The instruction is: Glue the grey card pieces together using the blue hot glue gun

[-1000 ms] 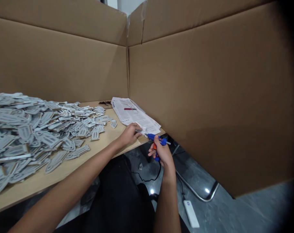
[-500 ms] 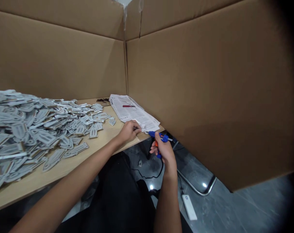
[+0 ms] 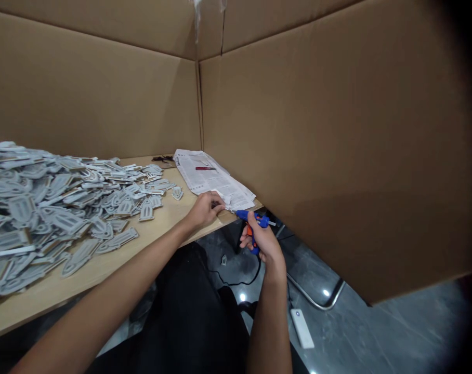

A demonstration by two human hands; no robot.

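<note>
My right hand (image 3: 261, 240) is wrapped round a blue and orange hot glue gun (image 3: 253, 218), its nozzle pointing left just past the table's edge. A clear glue stick juts from its back end. My left hand (image 3: 207, 209) rests at the table edge with its fingers pinched together; what they hold is too small and hidden to make out. The nozzle tip is close beside those fingertips. Beyond them lies newspaper (image 3: 216, 182) with a red pen-like tool (image 3: 205, 168) on it. Left of my hands spreads a big pile of grey-white, pointed flat pieces (image 3: 68, 197).
Cardboard walls (image 3: 317, 135) rise behind and to the right of the wooden table (image 3: 169, 213). Dark thin strips (image 3: 162, 158) lie near the corner. Below, a black cord (image 3: 236, 283), a white power strip (image 3: 302, 328) and a metal chair leg (image 3: 329, 304) are on the floor.
The view has shifted slightly. My hands and the glue gun keep nearly the same pose, with the nozzle still beside my left fingertips.
</note>
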